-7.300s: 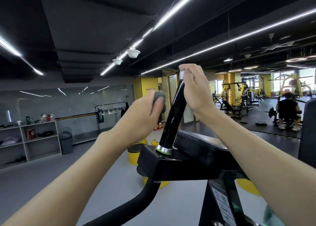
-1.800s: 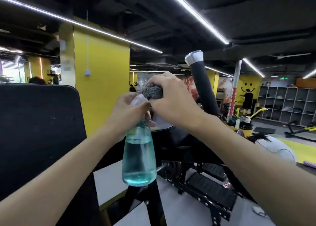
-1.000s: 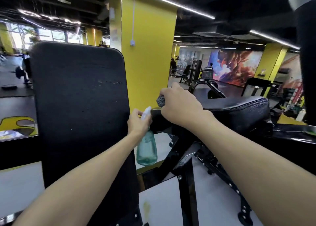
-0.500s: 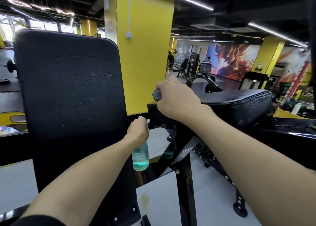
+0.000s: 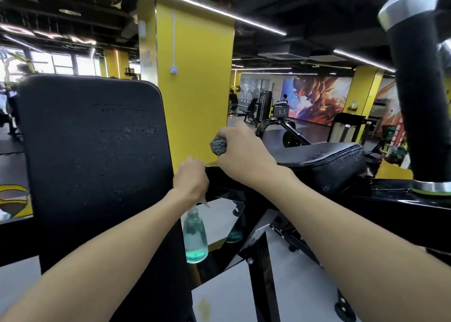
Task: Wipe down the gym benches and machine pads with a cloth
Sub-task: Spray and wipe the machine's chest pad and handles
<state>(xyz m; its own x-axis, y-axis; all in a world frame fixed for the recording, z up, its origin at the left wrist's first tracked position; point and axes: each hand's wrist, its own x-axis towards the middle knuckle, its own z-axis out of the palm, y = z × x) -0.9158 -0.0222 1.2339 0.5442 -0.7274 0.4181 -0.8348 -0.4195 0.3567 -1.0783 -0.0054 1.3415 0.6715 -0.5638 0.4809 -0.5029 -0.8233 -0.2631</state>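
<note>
Here's the right hand (image 5: pixel 244 151), up at the near end of the black seat pad (image 5: pixel 324 160), its grip closed tight round a balled-up grey cloth (image 5: pixel 218 146). Only a nub of the cloth pokes out past the knuckles, level with the pad's edge; whether it touches the vinyl yet, I can't tell. Down below, the left hand (image 5: pixel 191 182) has its grip wrapped over the head of a spray bottle (image 5: pixel 195 238), which hangs beneath the fist with blue-green liquid in its lower part. To the left stands the tall upright back pad (image 5: pixel 97 151), speckled with pale flecks, in front of a yellow pillar (image 5: pixel 202 89). Off to the right, a black handle post (image 5: pixel 419 102) rises from the frame.

That cloth looks soft and light and will squash to whatever shape the hand gives it. Bunched this small it offers little wiping face, so I'd open it out under a flat palm. The pad looks padded and a bit slick, cracked along its far rim, where a cloth could snag. The bottle seems light; the neck is the sensible place to hold it.
</note>
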